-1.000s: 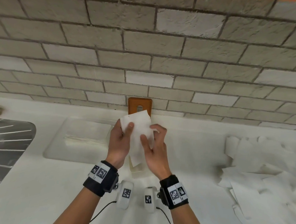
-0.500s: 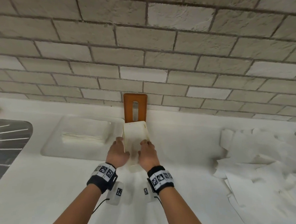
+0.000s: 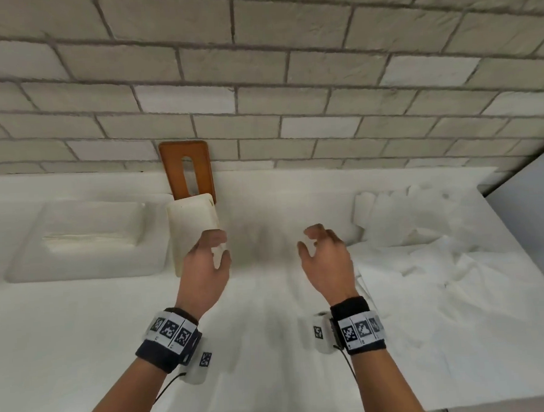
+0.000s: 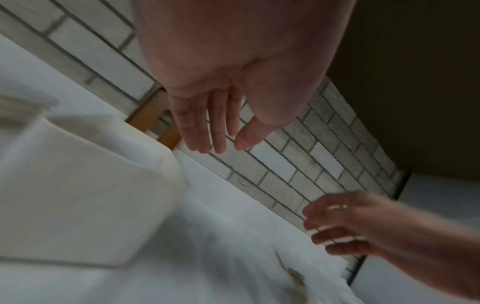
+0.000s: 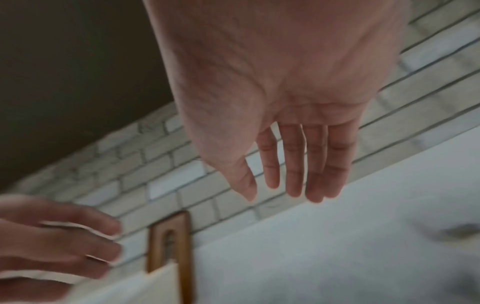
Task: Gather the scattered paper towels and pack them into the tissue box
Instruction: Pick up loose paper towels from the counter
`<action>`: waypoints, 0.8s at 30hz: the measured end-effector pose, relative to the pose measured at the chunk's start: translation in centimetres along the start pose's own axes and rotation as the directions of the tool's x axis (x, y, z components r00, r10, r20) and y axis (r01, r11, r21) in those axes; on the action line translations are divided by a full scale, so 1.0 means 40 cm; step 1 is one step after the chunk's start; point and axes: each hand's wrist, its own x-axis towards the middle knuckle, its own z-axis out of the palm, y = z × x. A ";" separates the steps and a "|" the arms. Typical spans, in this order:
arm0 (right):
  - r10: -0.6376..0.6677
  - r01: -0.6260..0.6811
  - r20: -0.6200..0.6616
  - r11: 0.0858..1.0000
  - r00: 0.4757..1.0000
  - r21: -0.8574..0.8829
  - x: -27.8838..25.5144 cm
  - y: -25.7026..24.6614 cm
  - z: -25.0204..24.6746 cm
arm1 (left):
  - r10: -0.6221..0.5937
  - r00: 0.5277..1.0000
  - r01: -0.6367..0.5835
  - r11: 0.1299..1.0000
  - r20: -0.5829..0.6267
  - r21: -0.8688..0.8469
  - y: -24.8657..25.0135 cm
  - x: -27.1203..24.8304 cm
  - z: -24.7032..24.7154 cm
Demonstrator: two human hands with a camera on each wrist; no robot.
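The cream tissue box stands open on the white counter, with white paper inside it. Its brown wooden lid leans on the brick wall behind it. My left hand hovers at the box's near right corner, fingers relaxed and empty. My right hand is in the air to the right of the box, loosely spread, holding nothing. A heap of loose paper towels lies further right. The left wrist view shows the left hand with straight fingers beside the box. The right hand is also open in its wrist view.
A shallow white tray with a flat stack of folded towels sits left of the box. The brick wall runs close behind. The counter ends at its right edge, just past the heap.
A second ago both hands held a towel above the box, then pushed it down into it. Now both have let go and lifted, and the right hand has moved right toward the heap.
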 end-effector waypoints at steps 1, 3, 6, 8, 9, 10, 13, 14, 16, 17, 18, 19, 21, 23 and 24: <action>0.057 -0.058 -0.029 0.998 0.998 -0.024 0.003 0.075 -0.021 | 0.017 0.999 -0.016 0.999 0.033 -0.029 0.025 -0.015 0.028; 0.227 -0.229 -0.041 0.971 0.973 -0.061 0.008 0.225 -0.056 | 0.025 0.993 -0.017 0.997 0.114 -0.071 0.066 -0.045 0.095; 0.459 -0.439 0.075 0.878 0.885 -0.190 0.011 0.413 -0.093 | 0.013 0.963 0.009 0.997 0.269 -0.078 0.098 -0.076 0.228; 0.498 -0.459 0.192 0.862 0.846 -0.213 0.009 0.485 -0.098 | -0.019 0.918 0.030 0.999 0.396 -0.021 0.112 -0.079 0.340; 0.489 -0.455 0.227 0.870 0.842 -0.189 0.005 0.510 -0.092 | -0.052 0.883 0.049 0.999 0.466 0.019 0.121 -0.077 0.397; 0.476 -0.451 0.245 0.879 0.844 -0.156 0.002 0.530 -0.084 | -0.097 0.841 0.067 0.995 0.532 0.075 0.128 -0.075 0.458; 0.419 -0.440 0.245 0.897 0.874 0.038 -0.009 0.569 -0.076 | -0.120 0.784 0.102 0.993 0.609 0.064 0.177 -0.066 0.597; 0.400 -0.434 0.226 0.892 0.888 0.126 -0.010 0.579 -0.085 | -0.112 0.799 0.132 0.991 0.591 0.008 0.196 -0.062 0.632; 0.392 -0.426 0.170 0.855 0.904 0.296 -0.012 0.586 -0.120 | -0.147 0.828 0.216 0.974 0.541 -0.066 0.230 -0.048 0.677; 0.400 -0.429 0.157 0.821 0.903 0.376 -0.014 0.589 -0.141 | -0.170 0.843 0.247 0.965 0.511 -0.086 0.241 -0.042 0.690; 0.404 -0.430 0.159 0.783 0.901 0.450 -0.018 0.591 -0.161 | -0.191 0.852 0.272 0.957 0.487 -0.100 0.248 -0.038 0.696; 0.404 -0.427 0.164 0.743 0.900 0.515 -0.022 0.593 -0.182 | -0.201 0.858 0.284 0.953 0.474 -0.109 0.255 -0.035 0.694; 0.389 -0.392 0.148 0.679 0.909 0.621 -0.030 0.596 -0.225 | -0.223 0.859 0.322 0.936 0.461 -0.146 0.259 -0.030 0.673; 0.370 -0.347 0.131 0.612 0.920 0.710 -0.041 0.592 -0.269 | -0.262 0.855 0.391 0.893 0.446 -0.224 0.255 -0.026 0.635; 0.360 -0.335 0.138 0.569 0.923 0.751 -0.046 0.586 -0.290 | -0.292 0.855 0.429 0.863 0.428 -0.268 0.249 -0.024 0.615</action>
